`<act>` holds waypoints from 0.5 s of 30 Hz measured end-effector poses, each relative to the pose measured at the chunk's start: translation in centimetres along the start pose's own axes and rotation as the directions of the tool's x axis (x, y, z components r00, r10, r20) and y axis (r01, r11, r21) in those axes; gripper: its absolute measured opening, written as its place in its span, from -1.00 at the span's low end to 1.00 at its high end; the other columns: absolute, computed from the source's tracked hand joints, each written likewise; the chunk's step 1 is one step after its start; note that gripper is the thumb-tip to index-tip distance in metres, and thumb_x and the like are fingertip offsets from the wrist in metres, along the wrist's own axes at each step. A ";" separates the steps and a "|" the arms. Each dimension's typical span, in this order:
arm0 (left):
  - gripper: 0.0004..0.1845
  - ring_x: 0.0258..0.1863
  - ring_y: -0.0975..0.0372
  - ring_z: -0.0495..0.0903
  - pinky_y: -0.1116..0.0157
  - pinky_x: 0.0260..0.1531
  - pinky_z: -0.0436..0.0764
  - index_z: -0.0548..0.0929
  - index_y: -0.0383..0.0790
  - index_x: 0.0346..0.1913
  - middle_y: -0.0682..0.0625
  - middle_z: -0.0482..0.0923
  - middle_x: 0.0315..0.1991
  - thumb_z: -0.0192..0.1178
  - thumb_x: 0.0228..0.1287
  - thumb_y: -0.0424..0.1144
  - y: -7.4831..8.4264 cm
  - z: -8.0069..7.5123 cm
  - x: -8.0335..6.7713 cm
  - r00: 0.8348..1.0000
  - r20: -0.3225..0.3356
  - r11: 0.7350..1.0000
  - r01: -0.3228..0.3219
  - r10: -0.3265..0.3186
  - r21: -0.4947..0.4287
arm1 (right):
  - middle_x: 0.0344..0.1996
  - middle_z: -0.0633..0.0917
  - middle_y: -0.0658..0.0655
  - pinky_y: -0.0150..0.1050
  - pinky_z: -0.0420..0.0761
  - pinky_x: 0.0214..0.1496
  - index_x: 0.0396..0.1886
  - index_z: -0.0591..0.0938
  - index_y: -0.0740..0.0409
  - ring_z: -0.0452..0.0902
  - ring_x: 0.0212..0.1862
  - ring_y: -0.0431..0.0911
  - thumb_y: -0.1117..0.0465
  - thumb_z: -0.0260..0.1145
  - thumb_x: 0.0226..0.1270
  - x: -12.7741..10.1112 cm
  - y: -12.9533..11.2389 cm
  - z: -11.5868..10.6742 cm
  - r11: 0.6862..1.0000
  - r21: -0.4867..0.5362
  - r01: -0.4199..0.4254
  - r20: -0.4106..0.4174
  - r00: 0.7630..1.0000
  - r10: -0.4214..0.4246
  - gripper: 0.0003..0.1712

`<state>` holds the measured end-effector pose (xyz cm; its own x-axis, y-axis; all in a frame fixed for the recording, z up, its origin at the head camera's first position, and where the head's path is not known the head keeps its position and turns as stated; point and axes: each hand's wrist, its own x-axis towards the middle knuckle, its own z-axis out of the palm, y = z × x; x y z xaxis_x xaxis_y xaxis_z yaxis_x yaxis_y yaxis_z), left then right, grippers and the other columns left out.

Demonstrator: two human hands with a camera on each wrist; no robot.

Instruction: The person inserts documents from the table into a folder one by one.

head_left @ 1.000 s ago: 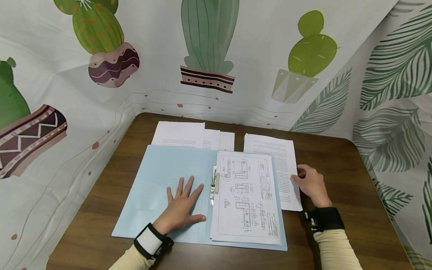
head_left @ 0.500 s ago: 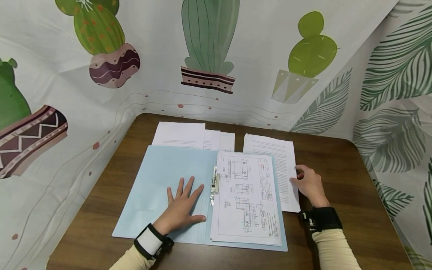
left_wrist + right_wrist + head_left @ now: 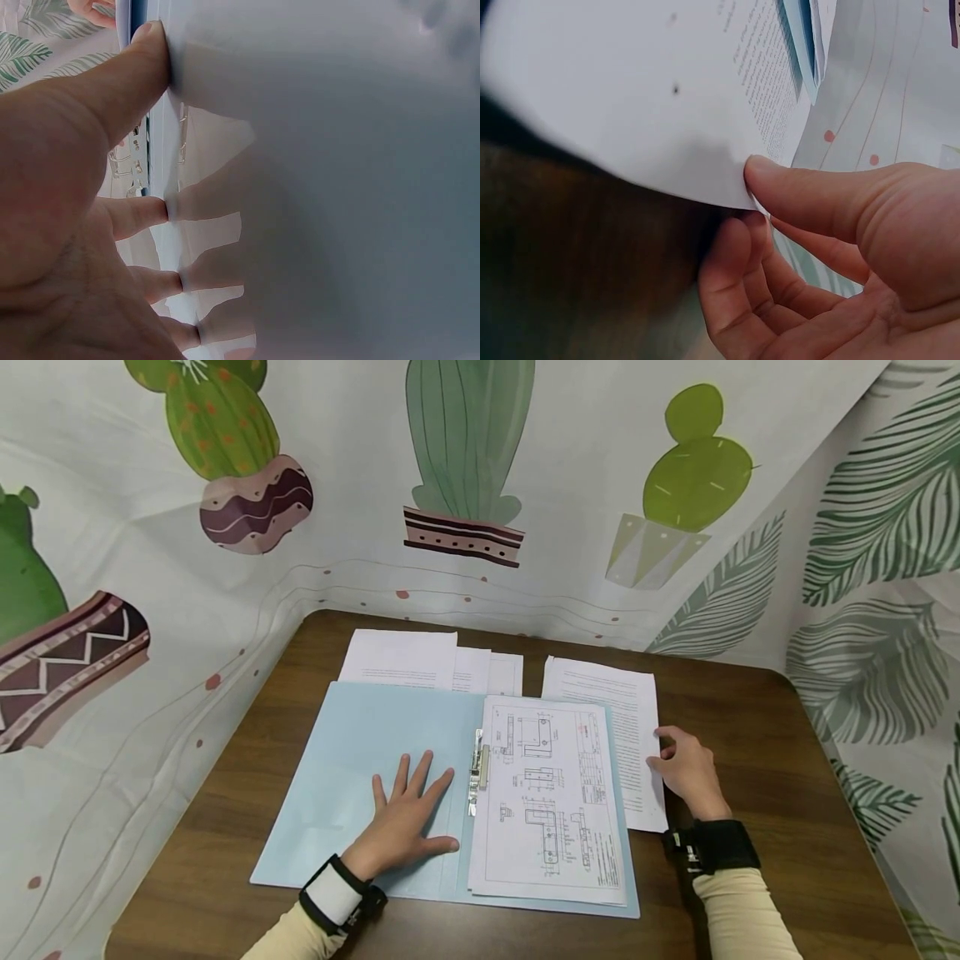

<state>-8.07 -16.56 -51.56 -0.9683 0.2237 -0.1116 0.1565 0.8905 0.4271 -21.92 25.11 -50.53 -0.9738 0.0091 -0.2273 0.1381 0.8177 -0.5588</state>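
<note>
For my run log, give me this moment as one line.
left hand flat on folder | right hand pinching printed sheet edge | table

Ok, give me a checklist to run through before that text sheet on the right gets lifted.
1. Right hand has the text sheet by its edge: ok; the right wrist view shows thumb on top, fingers curled beneath.
2. Left hand presses flat on the open folder: ok, fingers spread on the left flap.
3. Sheet free of the folder: not ok; its left edge lies under the folder's right side.
4. Drawing sheet lies square on the folder's right half: ok.
5. Clip shut or open: cannot tell.
6. Other papers behind the folder stay out of the way: ok, apart from the text sheet.
</note>
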 end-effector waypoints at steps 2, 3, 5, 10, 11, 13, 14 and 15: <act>0.08 0.57 -0.38 -0.22 -0.61 0.21 -0.23 0.39 -0.16 0.53 -0.35 -0.03 0.62 0.57 -0.04 0.21 0.0 0.0 0.0 1.000 -0.003 1.000 -0.001 0.001 0.001 | -0.13 0.61 0.43 -0.08 0.48 -0.28 0.39 0.42 0.37 0.51 -0.19 0.22 0.36 0.39 0.35 0.0 0.0 0.0 1.000 0.000 0.000 -0.002 1.000 0.000 -0.36; 0.08 0.57 -0.38 -0.22 -0.61 0.21 -0.23 0.39 -0.16 0.53 -0.35 -0.03 0.62 0.57 -0.04 0.21 0.0 0.0 0.0 1.000 -0.003 1.000 -0.001 0.001 0.002 | -0.13 0.61 0.43 -0.08 0.48 -0.27 0.39 0.42 0.37 0.50 -0.19 0.22 0.35 0.38 0.36 0.0 0.0 0.1 1.000 0.001 0.000 -0.002 1.000 0.000 -0.36; 0.08 0.57 -0.39 -0.22 -0.61 0.21 -0.23 0.39 -0.17 0.52 -0.35 -0.03 0.62 0.57 -0.04 0.22 0.0 0.1 0.0 1.000 -0.006 1.000 -0.002 0.002 0.004 | -0.14 0.61 0.42 -0.08 0.48 -0.28 0.39 0.42 0.37 0.50 -0.19 0.22 0.35 0.38 0.36 0.0 0.1 0.1 1.000 0.001 0.003 -0.004 1.000 -0.003 -0.36; 0.07 0.56 -0.39 -0.21 -0.62 0.21 -0.23 0.39 -0.17 0.52 -0.36 -0.02 0.61 0.57 -0.04 0.21 -0.1 0.1 0.0 1.000 -0.010 1.000 -0.007 0.007 0.003 | -0.16 0.60 0.40 -0.08 0.48 -0.27 0.39 0.42 0.37 0.50 -0.19 0.21 0.36 0.38 0.36 0.0 0.1 0.2 1.000 0.005 0.005 -0.010 1.000 -0.005 -0.37; 0.07 0.56 -0.39 -0.22 -0.61 0.21 -0.23 0.39 -0.17 0.52 -0.36 -0.03 0.61 0.57 -0.03 0.21 -0.1 0.1 0.0 1.000 -0.009 1.000 -0.007 0.007 0.000 | -0.17 0.60 0.40 -0.08 0.47 -0.28 0.39 0.42 0.37 0.50 -0.19 0.21 0.36 0.38 0.36 0.0 0.2 0.2 1.000 0.007 0.004 -0.012 1.000 -0.004 -0.37; 0.07 0.56 -0.39 -0.22 -0.61 0.21 -0.24 0.39 -0.18 0.52 -0.36 -0.03 0.61 0.58 -0.04 0.20 -0.1 0.1 0.1 1.000 -0.009 1.000 -0.008 0.008 -0.005 | -0.17 0.61 0.39 -0.08 0.48 -0.27 0.40 0.42 0.35 0.51 -0.20 0.20 0.36 0.37 0.37 0.1 0.2 0.2 1.000 0.010 -0.001 -0.021 1.000 0.001 -0.36; 0.07 0.57 -0.39 -0.22 -0.62 0.21 -0.24 0.39 -0.18 0.52 -0.36 -0.03 0.61 0.58 -0.04 0.20 -0.1 0.1 0.1 1.000 -0.009 1.000 -0.009 0.009 -0.007 | -0.17 0.62 0.39 -0.08 0.49 -0.27 0.41 0.41 0.34 0.51 -0.20 0.19 0.36 0.37 0.37 0.1 0.3 0.3 1.000 0.011 -0.005 -0.028 1.000 0.006 -0.35; 0.07 0.57 -0.39 -0.22 -0.61 0.21 -0.24 0.39 -0.17 0.52 -0.36 -0.03 0.61 0.58 -0.04 0.20 -0.1 0.1 0.1 1.000 -0.008 1.000 -0.008 0.008 -0.007 | -0.17 0.63 0.39 -0.08 0.50 -0.27 0.42 0.40 0.34 0.53 -0.20 0.19 0.35 0.37 0.37 0.1 0.3 0.2 1.000 0.012 -0.007 -0.036 0.999 0.008 -0.35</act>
<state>-8.13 -16.61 -51.74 -0.9686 0.2274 -0.1008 0.1628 0.8860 0.4342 -21.93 25.19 -50.89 -0.9785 0.0361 -0.2029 0.1474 0.8109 -0.5663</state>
